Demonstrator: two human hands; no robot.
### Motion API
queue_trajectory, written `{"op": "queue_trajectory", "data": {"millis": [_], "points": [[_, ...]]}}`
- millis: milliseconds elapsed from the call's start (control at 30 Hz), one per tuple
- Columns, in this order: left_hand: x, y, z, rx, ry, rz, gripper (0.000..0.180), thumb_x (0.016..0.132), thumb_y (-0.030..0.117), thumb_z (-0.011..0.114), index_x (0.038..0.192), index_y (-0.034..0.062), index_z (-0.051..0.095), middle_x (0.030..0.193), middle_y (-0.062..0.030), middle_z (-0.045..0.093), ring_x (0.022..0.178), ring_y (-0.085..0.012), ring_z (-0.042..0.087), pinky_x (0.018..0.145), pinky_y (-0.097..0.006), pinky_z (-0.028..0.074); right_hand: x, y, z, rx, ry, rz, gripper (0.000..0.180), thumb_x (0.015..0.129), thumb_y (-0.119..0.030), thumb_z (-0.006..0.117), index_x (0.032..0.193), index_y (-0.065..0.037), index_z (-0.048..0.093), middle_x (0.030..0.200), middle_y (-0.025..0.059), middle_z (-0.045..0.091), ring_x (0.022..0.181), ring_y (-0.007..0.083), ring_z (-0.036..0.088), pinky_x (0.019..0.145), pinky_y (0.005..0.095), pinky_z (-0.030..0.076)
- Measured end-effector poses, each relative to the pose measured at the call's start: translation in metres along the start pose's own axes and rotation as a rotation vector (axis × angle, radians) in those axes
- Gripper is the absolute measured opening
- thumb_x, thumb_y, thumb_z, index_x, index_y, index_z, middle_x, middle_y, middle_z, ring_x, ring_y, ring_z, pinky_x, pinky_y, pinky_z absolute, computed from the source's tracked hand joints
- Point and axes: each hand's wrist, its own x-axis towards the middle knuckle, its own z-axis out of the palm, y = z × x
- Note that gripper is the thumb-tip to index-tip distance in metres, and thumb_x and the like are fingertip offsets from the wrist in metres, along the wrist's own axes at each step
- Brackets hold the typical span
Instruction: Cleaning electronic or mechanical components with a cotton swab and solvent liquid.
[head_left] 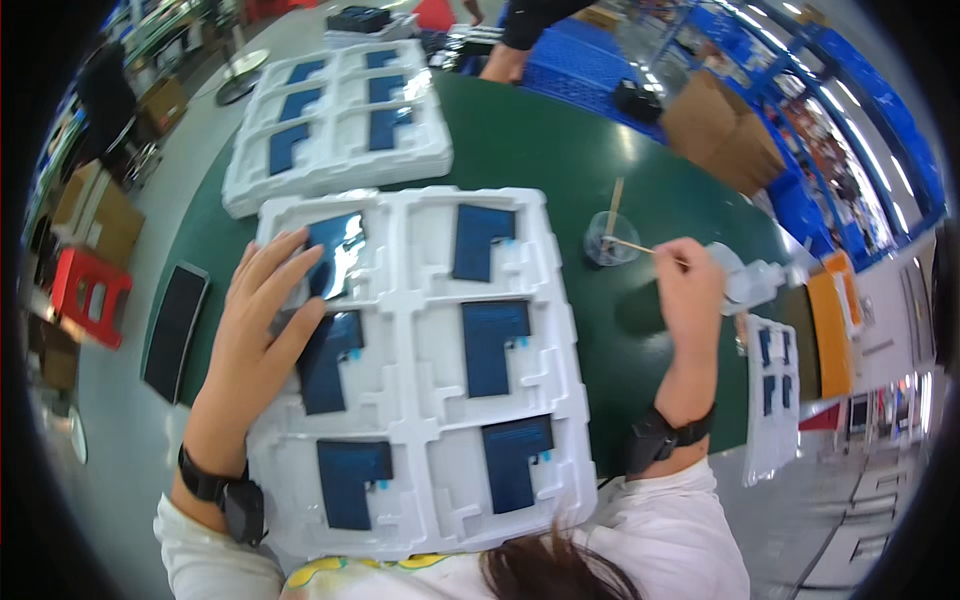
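My left hand [260, 320] lies flat with fingers spread on the left side of a white foam tray [405, 320], touching the dark blue flat parts [330, 350] in its upper-left pockets. The tray holds several such parts, one per pocket. My right hand [688, 290] is raised over the green table [560, 160] to the right of the tray, pinching a thin wooden stick [630, 243] whose tip points into a small clear cup [610, 238]. Both wrists wear black bands.
A second white foam tray [340, 125] with blue parts lies further back. A dark phone-like slab [175, 330] rests at the table's left edge. A narrow white tray [772, 395] and clear plastic pieces [755, 280] sit right. Another person's arm [505, 60] is across the table. Cardboard boxes [720, 125] stand beyond.
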Motion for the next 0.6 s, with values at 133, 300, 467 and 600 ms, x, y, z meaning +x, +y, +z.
{"op": "queue_trajectory", "data": {"millis": [133, 300, 467, 600], "points": [[0.000, 0.001, -0.008, -0.153, 0.107, 0.159, 0.024, 0.081, 0.000, 0.059, 0.105, 0.0018, 0.061, 0.117, -0.0129, 0.056, 0.117, -0.0306, 0.048, 0.098, -0.036, 0.036, -0.002, 0.005, -0.013, 0.104, 0.041, 0.015, 0.014, 0.085, -0.012, 0.059, 0.080, 0.001, 0.062, 0.064, -0.0005, 0.054, 0.060, 0.0069, 0.046, 0.056, 0.0231, 0.037], [-0.013, 0.015, -0.027, -0.098, -0.014, 0.123, 0.019, 0.076, 0.001, 0.065, 0.095, 0.0029, 0.062, 0.095, -0.0096, 0.057, 0.092, -0.0269, 0.053, 0.080, -0.035, 0.043, -0.005, 0.001, -0.013, 0.200, 0.129, 0.039, 0.016, 0.087, -0.013, 0.060, 0.081, 0.001, 0.060, 0.068, -0.0027, 0.051, 0.063, 0.0052, 0.043, 0.057, 0.0211, 0.034], [-0.024, 0.029, -0.028, 0.035, -0.125, 0.092, 0.026, 0.074, 0.008, 0.068, 0.099, 0.0036, 0.061, 0.098, -0.0091, 0.055, 0.092, -0.0267, 0.053, 0.084, -0.036, 0.040, -0.004, 0.007, -0.007, 0.115, -0.005, 0.051, 0.015, 0.087, -0.013, 0.059, 0.081, 0.001, 0.059, 0.067, -0.0030, 0.050, 0.062, 0.0047, 0.042, 0.056, 0.0220, 0.033], [-0.025, 0.045, -0.027, 0.176, -0.132, 0.030, 0.037, 0.074, 0.015, 0.070, 0.108, 0.0044, 0.059, 0.105, -0.0102, 0.053, 0.097, -0.0268, 0.051, 0.089, -0.037, 0.038, -0.006, 0.006, 0.007, 0.061, -0.068, 0.055, 0.015, 0.086, -0.011, 0.059, 0.082, 0.004, 0.058, 0.066, 0.0030, 0.052, 0.059, 0.0076, 0.045, 0.054, 0.0247, 0.036]]}}
